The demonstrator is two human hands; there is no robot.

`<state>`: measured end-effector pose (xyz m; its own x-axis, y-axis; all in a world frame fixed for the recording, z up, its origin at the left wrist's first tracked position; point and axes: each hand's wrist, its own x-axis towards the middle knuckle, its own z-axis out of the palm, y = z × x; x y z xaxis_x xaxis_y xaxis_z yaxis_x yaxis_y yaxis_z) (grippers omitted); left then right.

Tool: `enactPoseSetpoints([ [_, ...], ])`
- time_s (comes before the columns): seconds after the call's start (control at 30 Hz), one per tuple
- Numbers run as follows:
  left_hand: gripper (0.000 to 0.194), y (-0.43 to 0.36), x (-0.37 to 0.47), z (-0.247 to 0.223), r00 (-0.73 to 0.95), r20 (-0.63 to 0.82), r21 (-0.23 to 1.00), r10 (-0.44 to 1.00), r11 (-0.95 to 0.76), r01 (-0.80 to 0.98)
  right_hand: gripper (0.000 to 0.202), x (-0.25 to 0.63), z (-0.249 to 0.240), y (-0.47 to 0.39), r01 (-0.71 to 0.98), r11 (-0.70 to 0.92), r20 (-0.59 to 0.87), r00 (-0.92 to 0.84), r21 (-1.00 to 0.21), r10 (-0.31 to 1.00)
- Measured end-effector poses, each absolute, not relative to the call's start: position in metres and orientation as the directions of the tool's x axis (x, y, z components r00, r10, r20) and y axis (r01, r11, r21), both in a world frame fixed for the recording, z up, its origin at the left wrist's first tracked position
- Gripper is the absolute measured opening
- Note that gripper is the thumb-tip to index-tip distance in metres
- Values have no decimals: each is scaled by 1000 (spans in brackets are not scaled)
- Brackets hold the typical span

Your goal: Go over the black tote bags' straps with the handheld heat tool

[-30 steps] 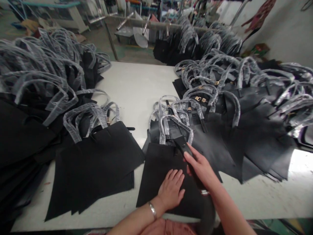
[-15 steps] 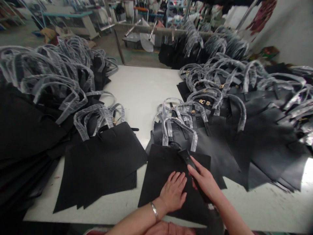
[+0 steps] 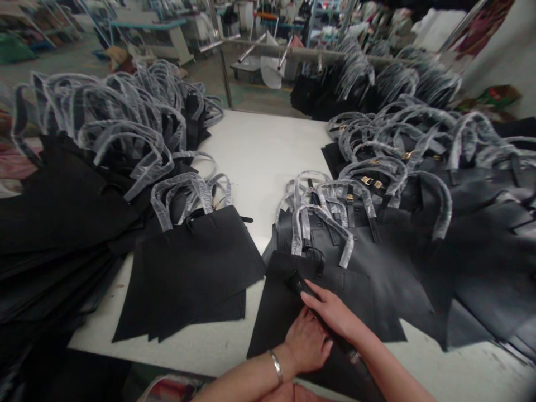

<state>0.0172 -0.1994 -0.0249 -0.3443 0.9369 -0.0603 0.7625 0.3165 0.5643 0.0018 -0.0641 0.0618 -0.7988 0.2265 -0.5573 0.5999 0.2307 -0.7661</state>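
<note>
My right hand (image 3: 330,310) is wrapped round a long black hand tool (image 3: 301,285); its kind is not clear. The tool's broad front end lies over the upper part of a black bag panel (image 3: 276,301). My left hand (image 3: 307,340), with a silver bangle at the wrist, rests flat on the same panel. Its fingertips are partly hidden under the right hand and the tool. Just beyond the panel stand bag handles (image 3: 299,229) wrapped in clear plastic, and a thin black strap (image 3: 320,259) curls at the panel's top edge.
Left of my hands lies a stack of black bags (image 3: 188,279). A higher pile (image 3: 54,212) rises at the far left. More black bags (image 3: 460,240) with wrapped handles cover the right side of the white table (image 3: 268,151). Behind it stands a metal rack (image 3: 226,72) with hanging bags.
The tool has moved left and slightly down across the panel with my right hand, which now overlaps my left fingers. The whole view has shifted, so the bags appear further right.
</note>
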Motion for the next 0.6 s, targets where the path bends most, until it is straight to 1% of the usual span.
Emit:
enactPoseSetpoints([
  [0.1, 40, -199, 15, -21, -339, -40, 591, 940, 296, 750, 59, 7, 66, -61, 609, 182, -577, -791, -772, 202],
  [0.23, 45, -199, 12, -16, -327, -44, 592, 944, 288, 752, 58, -11, 66, -70, 599, 163, -564, -797, -784, 214],
  [0.33, 47, -199, 14, -17, -300, -58, 583, 952, 276, 764, 61, -26, 70, -84, 564, 227, -518, -823, -794, 231],
  [0.43, 43, -198, 17, -23, -285, 16, 610, 958, 216, 762, 66, -17, 80, -91, 503, 321, -446, -863, -803, 238],
  [0.53, 35, -197, 7, -26, -264, 72, 612, 962, 167, 773, 71, 14, 89, -81, 498, 332, -440, -866, -801, 238],
  [0.6, 28, -199, -11, -21, -263, 75, 584, 962, 172, 793, 72, 36, 89, -67, 543, 327, -487, -839, -773, 241],
])
